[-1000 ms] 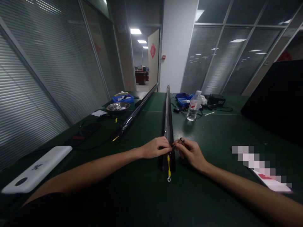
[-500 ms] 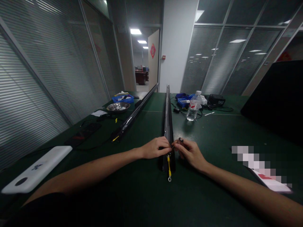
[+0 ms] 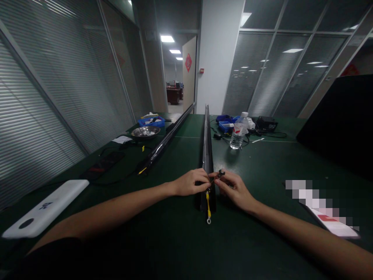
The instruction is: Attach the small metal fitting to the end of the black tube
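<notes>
In front of me a long dark channel-shaped rail [image 3: 206,151] runs away down the table. My left hand [image 3: 194,182] lies across its near end, thumb and fingers closed together; what they pinch is hidden. Just to the right, my right hand [image 3: 233,188] is closed in a pinch on a thin brownish wire [image 3: 213,181]. A small dark part [image 3: 222,172] with a shiny face sticks up at its fingers. Below both hands, a yellow-sleeved lead with a ring terminal [image 3: 209,221] hangs out over the rail's end.
A second dark rail [image 3: 166,144] lies at an angle on the left. Beyond it are a metal bowl [image 3: 145,132] and a blue tray [image 3: 151,122]. A water bottle [image 3: 238,132] stands at the right. A white device [image 3: 46,208] lies near my left arm, on the green table [image 3: 186,241].
My right hand's fingers have shifted slightly, and the small dark part at them has turned and tilted. My left hand stays in place at the rail's end.
</notes>
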`<state>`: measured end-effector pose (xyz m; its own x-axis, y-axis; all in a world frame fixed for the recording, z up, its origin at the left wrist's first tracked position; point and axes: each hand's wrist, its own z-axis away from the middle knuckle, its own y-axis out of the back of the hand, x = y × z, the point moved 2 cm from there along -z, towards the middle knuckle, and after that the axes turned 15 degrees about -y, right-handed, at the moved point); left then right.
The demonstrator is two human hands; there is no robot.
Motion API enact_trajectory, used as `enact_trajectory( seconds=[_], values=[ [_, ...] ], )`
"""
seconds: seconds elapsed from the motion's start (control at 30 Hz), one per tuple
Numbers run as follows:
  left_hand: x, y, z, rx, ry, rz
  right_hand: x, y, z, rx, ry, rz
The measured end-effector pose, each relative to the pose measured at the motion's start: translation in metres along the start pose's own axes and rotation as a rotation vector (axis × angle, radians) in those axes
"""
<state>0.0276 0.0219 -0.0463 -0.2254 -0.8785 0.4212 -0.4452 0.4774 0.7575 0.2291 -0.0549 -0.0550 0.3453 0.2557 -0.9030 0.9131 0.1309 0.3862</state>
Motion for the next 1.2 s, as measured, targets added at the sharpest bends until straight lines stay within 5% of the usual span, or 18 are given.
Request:
enact_trajectory(
  seconds=[0.4,1.2],
  values=[
    [-0.0037,0.0000,0.0028,0.025,0.002,0.012,0.0067,-0.0020,0.0003,-0.037,-0.133,-0.118],
    [-0.0068,-0.0009,0.0047,0.014,-0.012,0.031,0.0030,-0.0038,0.0005,-0.010,-0.138,-0.105]
  ],
)
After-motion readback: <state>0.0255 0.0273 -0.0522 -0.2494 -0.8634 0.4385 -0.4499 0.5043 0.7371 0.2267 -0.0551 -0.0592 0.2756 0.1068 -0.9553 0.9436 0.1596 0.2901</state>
